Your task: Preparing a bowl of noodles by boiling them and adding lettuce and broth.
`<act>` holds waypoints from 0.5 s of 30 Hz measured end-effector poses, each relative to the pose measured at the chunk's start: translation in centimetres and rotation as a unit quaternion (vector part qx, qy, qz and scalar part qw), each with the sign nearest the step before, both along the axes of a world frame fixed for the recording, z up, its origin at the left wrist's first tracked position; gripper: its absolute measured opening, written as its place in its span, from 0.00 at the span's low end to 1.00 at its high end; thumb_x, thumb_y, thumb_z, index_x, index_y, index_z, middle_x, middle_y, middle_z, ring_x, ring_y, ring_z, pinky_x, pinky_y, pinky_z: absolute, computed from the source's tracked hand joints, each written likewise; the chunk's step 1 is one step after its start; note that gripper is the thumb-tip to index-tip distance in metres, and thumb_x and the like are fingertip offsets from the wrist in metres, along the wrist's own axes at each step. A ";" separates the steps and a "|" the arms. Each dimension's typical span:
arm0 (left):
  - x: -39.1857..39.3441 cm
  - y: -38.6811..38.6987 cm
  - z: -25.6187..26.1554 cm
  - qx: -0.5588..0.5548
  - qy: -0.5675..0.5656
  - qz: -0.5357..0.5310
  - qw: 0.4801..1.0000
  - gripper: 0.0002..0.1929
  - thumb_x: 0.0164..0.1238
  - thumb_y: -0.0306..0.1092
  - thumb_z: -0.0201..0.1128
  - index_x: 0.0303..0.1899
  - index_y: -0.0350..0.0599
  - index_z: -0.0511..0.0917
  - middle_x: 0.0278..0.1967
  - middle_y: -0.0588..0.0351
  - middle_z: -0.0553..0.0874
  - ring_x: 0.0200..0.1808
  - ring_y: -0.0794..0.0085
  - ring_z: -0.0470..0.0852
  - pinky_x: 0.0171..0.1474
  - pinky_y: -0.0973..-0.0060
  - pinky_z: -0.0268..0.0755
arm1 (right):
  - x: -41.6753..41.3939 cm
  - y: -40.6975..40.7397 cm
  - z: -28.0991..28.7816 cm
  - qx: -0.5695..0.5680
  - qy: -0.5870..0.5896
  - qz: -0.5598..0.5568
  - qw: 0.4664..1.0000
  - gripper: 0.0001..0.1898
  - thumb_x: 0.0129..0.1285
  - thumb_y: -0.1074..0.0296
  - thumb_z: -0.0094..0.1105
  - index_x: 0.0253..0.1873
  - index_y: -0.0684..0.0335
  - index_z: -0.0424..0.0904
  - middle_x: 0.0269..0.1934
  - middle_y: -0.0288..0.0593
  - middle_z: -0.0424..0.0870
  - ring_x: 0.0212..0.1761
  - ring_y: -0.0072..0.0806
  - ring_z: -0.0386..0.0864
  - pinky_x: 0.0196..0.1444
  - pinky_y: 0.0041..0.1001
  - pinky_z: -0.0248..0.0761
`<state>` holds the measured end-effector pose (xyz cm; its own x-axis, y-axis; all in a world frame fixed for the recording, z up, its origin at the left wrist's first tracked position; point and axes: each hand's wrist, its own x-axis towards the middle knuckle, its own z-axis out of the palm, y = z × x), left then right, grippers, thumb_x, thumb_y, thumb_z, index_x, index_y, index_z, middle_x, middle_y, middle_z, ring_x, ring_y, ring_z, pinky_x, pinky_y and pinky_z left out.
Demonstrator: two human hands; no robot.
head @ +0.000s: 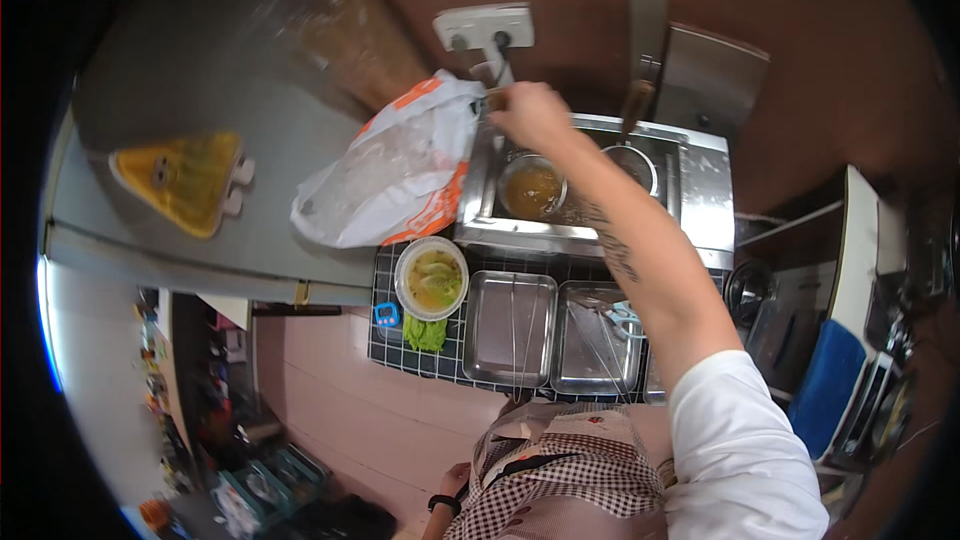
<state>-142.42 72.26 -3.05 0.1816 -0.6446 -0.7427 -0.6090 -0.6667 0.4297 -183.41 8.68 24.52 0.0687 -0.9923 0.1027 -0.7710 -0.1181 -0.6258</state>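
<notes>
My right hand (531,114) reaches over the steel cooker (709,195), its fingers closed around what looks like a short wooden handle. Just below it, a round metal strainer or pot (532,189) holds cloudy brownish liquid. A second round strainer (631,165), with a wooden handle (637,103), is partly behind my forearm. A white and orange plastic bag (390,172) lies left of my right hand. My left hand (454,478), a black band at its wrist, is low beside the checked apron (555,472); its fingers are partly hidden.
A bowl of broth and greens (431,279), a lettuce leaf (425,333) and a blue timer (387,314) stand near steel trays (510,330) with tongs. A wall socket (486,27) is behind the cooker. A yellow triangular object (184,180) lies on the grey surface at left.
</notes>
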 end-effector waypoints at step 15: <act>13.9 -8.4 -7.0 0.006 0.207 0.192 0.959 0.13 0.72 0.38 0.60 0.48 0.40 0.81 0.34 0.57 0.85 0.32 0.75 0.85 0.29 0.77 0.74 | -0.5 11.9 6.7 0.219 -0.211 -0.158 0.939 0.18 0.66 0.62 0.64 0.44 0.77 0.80 0.31 0.55 0.85 0.30 0.37 0.87 0.33 0.28 0.84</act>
